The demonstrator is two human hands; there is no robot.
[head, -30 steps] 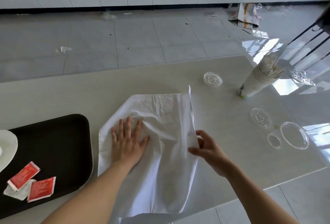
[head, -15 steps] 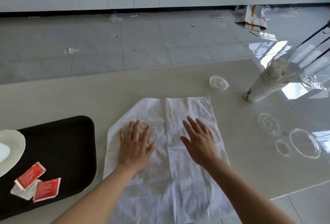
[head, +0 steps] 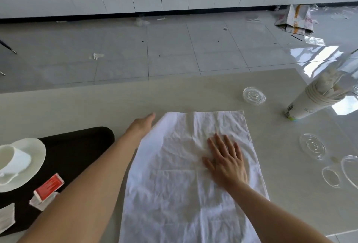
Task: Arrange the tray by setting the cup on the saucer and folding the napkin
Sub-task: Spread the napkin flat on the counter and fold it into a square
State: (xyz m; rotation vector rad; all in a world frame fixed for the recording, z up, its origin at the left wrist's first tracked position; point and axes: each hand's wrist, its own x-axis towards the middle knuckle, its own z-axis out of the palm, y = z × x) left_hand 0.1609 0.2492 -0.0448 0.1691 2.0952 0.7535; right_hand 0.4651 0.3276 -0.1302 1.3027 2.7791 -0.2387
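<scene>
A crumpled white napkin (head: 184, 175) lies spread flat on the beige table, reaching down to the near edge. My right hand (head: 225, 162) presses on it palm down, fingers apart. My left hand (head: 142, 124) lies at the napkin's far left corner, partly tucked at the cloth's edge; whether it grips the cloth I cannot tell. At the left stands a black tray (head: 77, 145). On it a white cup (head: 13, 160) sits on a white saucer (head: 36, 157).
Red and white sachets (head: 48, 187) lie on the tray. At the right are a stack of paper cups (head: 313, 101) holding white utensils and several clear plastic lids (head: 253, 95) (head: 312, 145). The table's near edge runs at bottom right. Litter lies on the tiled floor beyond.
The right side of the napkin was laid down flat. My left hand has since slid from the middle of the cloth to its far left corner. My right hand stays pressing on the cloth.
</scene>
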